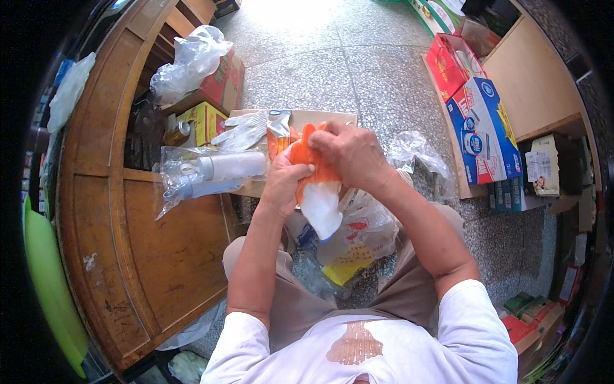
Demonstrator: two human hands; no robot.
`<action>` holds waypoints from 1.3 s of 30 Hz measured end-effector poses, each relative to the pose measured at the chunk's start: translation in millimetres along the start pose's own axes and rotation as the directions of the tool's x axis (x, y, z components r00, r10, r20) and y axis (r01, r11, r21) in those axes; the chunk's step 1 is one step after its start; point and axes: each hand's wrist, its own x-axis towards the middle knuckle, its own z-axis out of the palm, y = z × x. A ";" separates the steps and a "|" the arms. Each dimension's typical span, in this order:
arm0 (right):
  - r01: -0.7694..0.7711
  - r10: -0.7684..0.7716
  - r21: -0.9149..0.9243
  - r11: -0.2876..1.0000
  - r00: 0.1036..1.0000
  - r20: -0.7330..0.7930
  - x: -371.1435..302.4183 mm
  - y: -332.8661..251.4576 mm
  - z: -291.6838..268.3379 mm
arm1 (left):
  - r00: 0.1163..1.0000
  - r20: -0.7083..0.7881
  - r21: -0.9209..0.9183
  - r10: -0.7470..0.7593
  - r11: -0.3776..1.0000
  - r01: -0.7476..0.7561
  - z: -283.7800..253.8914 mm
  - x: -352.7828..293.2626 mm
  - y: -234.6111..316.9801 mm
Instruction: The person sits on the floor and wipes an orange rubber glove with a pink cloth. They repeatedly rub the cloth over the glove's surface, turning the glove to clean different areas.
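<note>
Speckled floor [294, 77] spreads ahead; between left fingers [302, 171] closed round its side and right fingers [323, 141] pinching its orange end, I hold the glove [322, 206], presumably for steadiness; white gloves [248, 127] lie just beyond them, leftward.

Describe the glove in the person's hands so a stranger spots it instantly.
Start at the big wooden cabinet on the left. Right of it, the left hand and right hand hold an orange-fingered glove. Unlike the gloves lying on the cardboard, it is gripped, its blue-edged white cuff pointing downward.
</note>
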 end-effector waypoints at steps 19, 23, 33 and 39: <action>-0.345 0.356 0.088 0.934 0.901 -0.247 11.7 18.5 -3.5 | 0.999 0.036 0.037 0.005 0.999 -0.006 7.6 -6.0 7.9; -0.172 0.231 0.216 0.961 0.929 -0.290 7.7 11.9 -11.8 | 0.999 -0.038 -0.007 0.030 1.000 -0.030 5.7 1.8 8.8; -0.172 0.185 0.100 0.980 0.974 -0.131 8.1 18.2 -5.2 | 0.999 -0.005 -0.066 0.036 0.997 -0.036 -1.9 -1.2 9.0; -0.098 0.184 0.314 0.944 0.949 -0.255 7.3 7.6 -14.4 | 0.995 -0.053 -0.128 0.085 0.988 -0.091 -3.6 2.6 12.6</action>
